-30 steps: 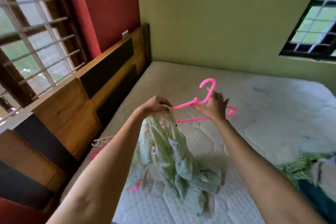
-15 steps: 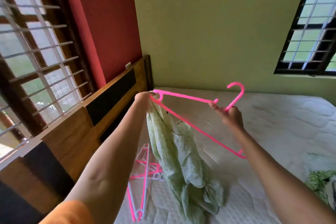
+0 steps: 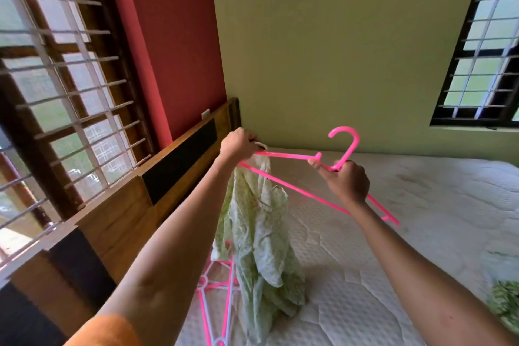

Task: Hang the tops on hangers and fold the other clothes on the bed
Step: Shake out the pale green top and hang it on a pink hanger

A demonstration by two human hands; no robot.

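My left hand (image 3: 238, 144) grips the pale green top (image 3: 258, 222) together with one end of the pink hanger (image 3: 295, 187), my right hand (image 3: 348, 182) grips its neck, and the top hangs down to the mattress (image 3: 393, 233).

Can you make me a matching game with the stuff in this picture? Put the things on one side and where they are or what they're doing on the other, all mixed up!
Things:
1. pink hanger
2. green top
3. spare hangers
4. right hand

Places or states:
A. lying flat on the mattress
B. dangling from the left hand
C. gripping just below the hook
D. held up in the air between both hands

Pairs: 1-D, 2-B, 3-A, 4-C
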